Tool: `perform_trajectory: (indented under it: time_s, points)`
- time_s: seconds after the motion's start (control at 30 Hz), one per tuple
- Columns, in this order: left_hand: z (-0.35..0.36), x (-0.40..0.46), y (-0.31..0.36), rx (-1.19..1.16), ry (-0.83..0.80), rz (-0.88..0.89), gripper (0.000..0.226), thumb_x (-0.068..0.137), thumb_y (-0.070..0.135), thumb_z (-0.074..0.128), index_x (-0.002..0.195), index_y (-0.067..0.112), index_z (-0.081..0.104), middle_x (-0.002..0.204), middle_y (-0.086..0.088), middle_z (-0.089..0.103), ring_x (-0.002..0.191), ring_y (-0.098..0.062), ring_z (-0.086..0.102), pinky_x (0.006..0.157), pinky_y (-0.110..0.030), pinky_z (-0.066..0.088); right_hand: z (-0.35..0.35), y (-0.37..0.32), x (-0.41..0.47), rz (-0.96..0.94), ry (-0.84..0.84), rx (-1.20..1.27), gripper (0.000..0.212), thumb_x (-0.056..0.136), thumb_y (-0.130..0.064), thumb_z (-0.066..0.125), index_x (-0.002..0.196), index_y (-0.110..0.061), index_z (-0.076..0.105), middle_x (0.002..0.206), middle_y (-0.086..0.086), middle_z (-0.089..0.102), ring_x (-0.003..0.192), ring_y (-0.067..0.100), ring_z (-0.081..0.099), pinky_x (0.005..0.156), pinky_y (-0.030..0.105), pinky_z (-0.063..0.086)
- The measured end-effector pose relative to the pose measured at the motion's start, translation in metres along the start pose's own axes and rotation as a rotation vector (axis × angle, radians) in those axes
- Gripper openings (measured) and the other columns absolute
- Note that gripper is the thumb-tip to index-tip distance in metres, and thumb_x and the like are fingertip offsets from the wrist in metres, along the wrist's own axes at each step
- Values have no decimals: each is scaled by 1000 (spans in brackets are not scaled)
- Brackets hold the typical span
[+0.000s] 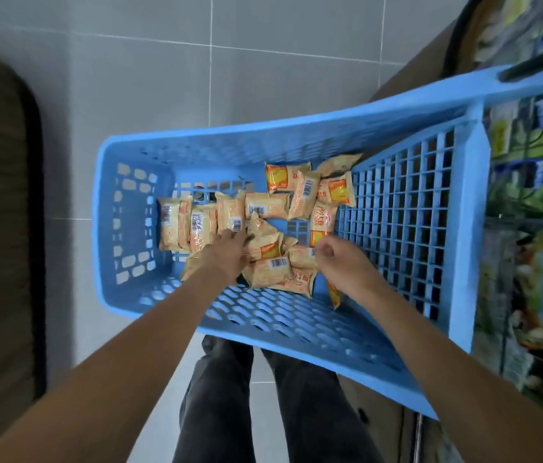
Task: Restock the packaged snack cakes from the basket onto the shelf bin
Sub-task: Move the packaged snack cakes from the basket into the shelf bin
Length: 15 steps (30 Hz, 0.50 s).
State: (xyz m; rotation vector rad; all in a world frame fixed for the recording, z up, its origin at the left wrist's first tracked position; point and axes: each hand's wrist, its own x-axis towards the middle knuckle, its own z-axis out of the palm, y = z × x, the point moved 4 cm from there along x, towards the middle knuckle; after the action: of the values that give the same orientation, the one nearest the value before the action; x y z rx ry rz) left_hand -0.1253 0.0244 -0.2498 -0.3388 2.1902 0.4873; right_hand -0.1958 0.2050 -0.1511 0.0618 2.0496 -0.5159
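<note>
At the bottom of the frame the person's dark trouser legs (230, 396) stand on the grey tiled floor (150, 78), and both bare forearms reach up into the blue plastic basket (263, 329) at centre. The left hand (228, 250) lies with fingers spread flat on the heap of snack cake packets (268, 270), while the right hand (337, 259) is curled nearly closed at the heap's right edge; whether it grips a packet cannot be told. Further packets lie toward the basket's far wall, and blurred stocked shelves (524, 195) fill the right edge.
</note>
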Motion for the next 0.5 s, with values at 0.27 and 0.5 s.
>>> perform_trajectory:
  time_s: [0.27,0.5]
  points:
    - [-4,-5,-13,-916,-117,-6,14,87,22,64,101,21,60,98,0,67,83,-18,65,65,-27,53,16,3,20,41,-17,169,25,97,-32,41,116,-20,53,100,-5,59,90,17,56,73,35,43]
    - [-13,-22,16,-874,-335,195,23,87,15,64,107,26,58,108,0,63,89,-9,61,85,-30,48,27,-2,14,-27,-31,260,24,88,-33,61,107,-21,56,98,-6,65,94,11,62,89,37,50]
